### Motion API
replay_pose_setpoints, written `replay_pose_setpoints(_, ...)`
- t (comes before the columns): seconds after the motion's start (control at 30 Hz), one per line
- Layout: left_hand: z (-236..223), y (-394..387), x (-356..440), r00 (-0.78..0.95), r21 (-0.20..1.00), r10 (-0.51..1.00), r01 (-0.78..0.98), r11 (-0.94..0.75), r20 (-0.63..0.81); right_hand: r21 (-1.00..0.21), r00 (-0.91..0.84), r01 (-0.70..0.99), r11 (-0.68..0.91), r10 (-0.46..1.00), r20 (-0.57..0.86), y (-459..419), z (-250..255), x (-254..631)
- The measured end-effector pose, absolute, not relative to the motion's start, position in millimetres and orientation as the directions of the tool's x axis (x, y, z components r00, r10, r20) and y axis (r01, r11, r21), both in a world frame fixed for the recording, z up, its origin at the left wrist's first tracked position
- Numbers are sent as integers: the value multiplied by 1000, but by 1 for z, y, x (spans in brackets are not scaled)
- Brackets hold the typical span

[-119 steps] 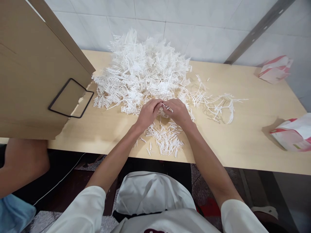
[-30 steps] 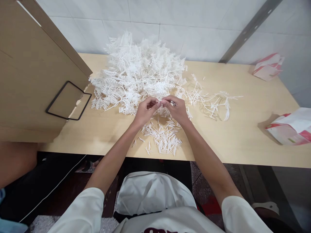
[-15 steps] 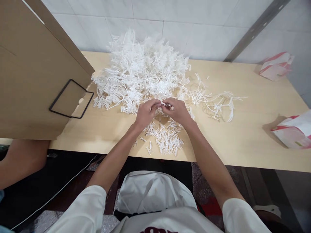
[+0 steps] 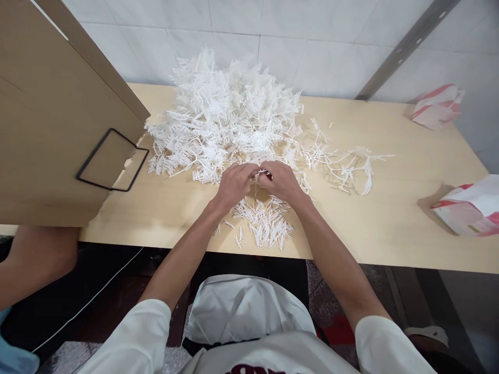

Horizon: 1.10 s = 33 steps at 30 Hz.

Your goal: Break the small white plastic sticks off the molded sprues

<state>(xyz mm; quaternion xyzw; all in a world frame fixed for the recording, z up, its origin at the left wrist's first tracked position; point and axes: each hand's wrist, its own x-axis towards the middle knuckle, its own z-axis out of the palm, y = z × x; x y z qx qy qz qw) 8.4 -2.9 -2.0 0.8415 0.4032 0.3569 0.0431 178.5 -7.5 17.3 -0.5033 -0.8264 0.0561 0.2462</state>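
My left hand (image 4: pixel 236 185) and my right hand (image 4: pixel 281 181) meet over the table, fingers pinched together. Between them they grip a small white branched plastic piece (image 4: pixel 262 171), mostly hidden by the fingertips. Just beyond rises a large heap of white branched plastic pieces (image 4: pixel 230 109), each with many thin prongs. Below my hands, near the table's front edge, lies a small pile of loose short white sticks (image 4: pixel 267 226). Bare white branching stems (image 4: pixel 356 163) are scattered right of the heap.
A cardboard panel (image 4: pixel 58 124) with a black wire frame (image 4: pixel 113 161) against it stands on the table (image 4: pixel 390 223) at left. Another person's arm (image 4: pixel 39 265) shows beneath it. Two red-and-white paper bags (image 4: pixel 438 107) sit at right. A tiled wall (image 4: pixel 312 57) closes the back.
My hands stay over the same spot, with the fingers shifting slightly around the white piece. The camera view has moved a little. More of the other person's blue clothing shows at lower left.
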Motion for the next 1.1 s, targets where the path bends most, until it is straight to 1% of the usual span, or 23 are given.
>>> replay_pose_setpoints(0.13,2,-2,6,435,454,746,602,-658,505,-327,-409,790,519,842,351,-6,16,181)
replay_pose_setpoints(0.3,9,7,-5,530,582,757,498,-642,381,-271,-553,726,632,771,317,-5,19,186)
replay_pose_setpoints(0.37,10,9,-8,579,611,741,464,-642,339,-232,-596,709,665,742,307,-4,20,188)
replay_pose_setpoints(0.43,10,8,-8,617,608,726,462,-645,302,-224,-580,721,656,748,323,-5,21,189)
replay_pose_setpoints(0.5,9,6,-5,594,618,747,476,-626,299,-286,-512,731,619,775,369,-5,22,189)
replay_pose_setpoints(0.57,7,4,0,496,648,790,476,-594,360,-425,-399,702,572,810,430,-5,21,189)
replay_pose_setpoints(0.63,6,3,4,395,653,803,470,-595,447,-602,-256,610,516,847,467,-5,21,188)
replay_pose_setpoints(0.7,6,2,7,334,626,794,491,-606,507,-758,-128,470,452,885,447,-3,21,188)
replay_pose_setpoints(0.77,8,1,8,288,622,795,504,-599,533,-851,-71,340,400,913,401,-1,20,188)
replay_pose_setpoints(0.8,10,0,8,261,642,802,492,-589,537,-874,-60,296,385,921,385,0,20,188)
replay_pose_setpoints(0.87,12,-2,9,228,720,833,421,-551,504,-888,-45,264,376,925,378,2,19,188)
replay_pose_setpoints(0.97,13,-3,11,238,844,887,288,-453,395,-875,-33,301,379,921,387,2,17,186)
replay_pose_setpoints(1.1,6,1,13,290,921,903,131,-367,318,-878,-21,317,358,929,371,-1,18,184)
